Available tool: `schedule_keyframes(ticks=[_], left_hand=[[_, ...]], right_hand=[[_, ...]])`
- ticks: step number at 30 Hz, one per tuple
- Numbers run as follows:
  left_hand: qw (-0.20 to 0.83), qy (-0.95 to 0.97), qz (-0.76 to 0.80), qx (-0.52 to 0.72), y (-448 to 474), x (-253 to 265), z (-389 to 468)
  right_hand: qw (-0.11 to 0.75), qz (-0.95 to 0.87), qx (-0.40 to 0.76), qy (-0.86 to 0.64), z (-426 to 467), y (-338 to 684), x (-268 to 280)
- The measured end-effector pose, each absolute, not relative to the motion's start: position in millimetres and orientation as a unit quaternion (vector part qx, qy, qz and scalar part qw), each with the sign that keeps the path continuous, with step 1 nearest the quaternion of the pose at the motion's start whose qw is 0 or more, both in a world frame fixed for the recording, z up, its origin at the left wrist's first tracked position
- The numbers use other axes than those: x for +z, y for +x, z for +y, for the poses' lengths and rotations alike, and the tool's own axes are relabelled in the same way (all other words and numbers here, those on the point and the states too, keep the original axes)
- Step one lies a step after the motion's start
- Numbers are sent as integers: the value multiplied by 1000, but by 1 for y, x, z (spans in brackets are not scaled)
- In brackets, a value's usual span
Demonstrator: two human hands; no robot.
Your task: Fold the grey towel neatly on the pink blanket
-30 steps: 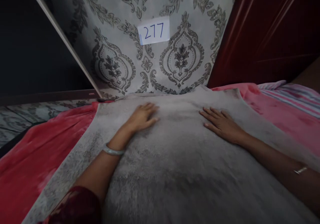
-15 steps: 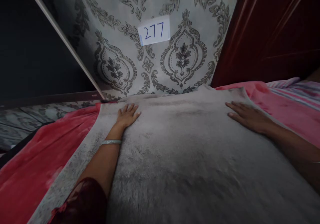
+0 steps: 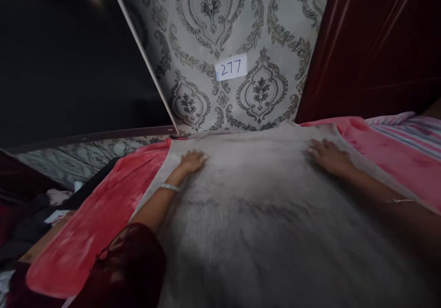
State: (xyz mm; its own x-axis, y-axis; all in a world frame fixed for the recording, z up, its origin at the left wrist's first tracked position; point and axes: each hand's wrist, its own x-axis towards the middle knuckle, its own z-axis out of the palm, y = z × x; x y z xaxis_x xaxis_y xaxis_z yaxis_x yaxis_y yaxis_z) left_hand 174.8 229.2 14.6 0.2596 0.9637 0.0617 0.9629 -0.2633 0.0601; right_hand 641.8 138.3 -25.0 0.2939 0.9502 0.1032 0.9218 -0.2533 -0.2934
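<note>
A large grey cloth (image 3: 255, 184), soft and towel-like, lies spread out in front of me with its far edge near the wall. My left hand (image 3: 193, 160) rests on it near the far left corner, palm down and fingers out; a pale bangle circles that wrist. Near the far right corner my right hand (image 3: 329, 155) lies over the cloth, fingers spread and slightly blurred. A thin bracelet is on the right wrist. Neither hand grips anything. Beneath the cloth, a red-pink blanket (image 3: 99, 221) shows on both sides.
Patterned wallpaper (image 3: 210, 28) with a paper marked 277 (image 3: 231, 67) is straight ahead. A large dark screen (image 3: 76, 69) stands at the left, a dark red wooden panel (image 3: 372, 46) at the right. Striped fabric (image 3: 409, 131) lies at the right edge, and clutter at lower left.
The view has turned left and drawn back, showing more screen and the clutter at lower left. Both hands remain over the cloth's far part; dark wrinkles now cross its middle.
</note>
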Motion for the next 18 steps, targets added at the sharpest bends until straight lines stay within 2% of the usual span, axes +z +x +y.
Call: schedule_keyframes(ticks=[4,7,12,18], left_hand=[[30,905,423,25,206,-6,140],[35,936,349,38,226,-29,90],[19,914,401,50,225,-40,79],[-10,783,621,33,139,-12,97]], right_hand=[[143,-800,6,-582,82,546,-43],[145,-859,8,-491,47,496,-68],[137,-831,-2,-539,40,510,-77],[110,-676,22,-729,23,626,-66]])
